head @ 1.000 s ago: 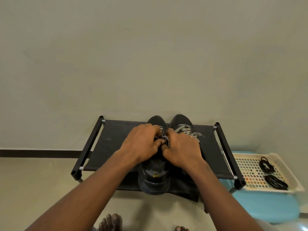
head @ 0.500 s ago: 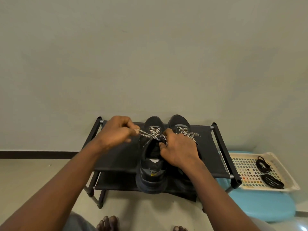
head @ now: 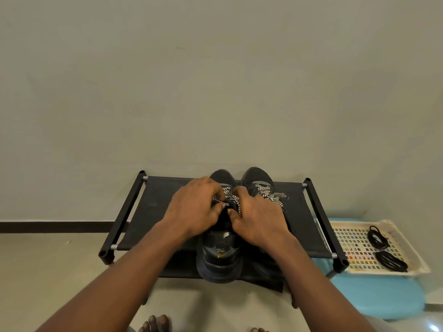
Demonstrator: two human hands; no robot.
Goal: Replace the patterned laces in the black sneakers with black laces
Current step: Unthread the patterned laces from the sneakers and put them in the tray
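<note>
Atop black rack, left hand and right hand pinch patterned lace, fingertips hidden

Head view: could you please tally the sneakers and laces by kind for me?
Black sneakers: 2
Patterned laces, threaded in the sneakers: 2
Coiled black laces, in the tray: 2
Total: 6
</note>
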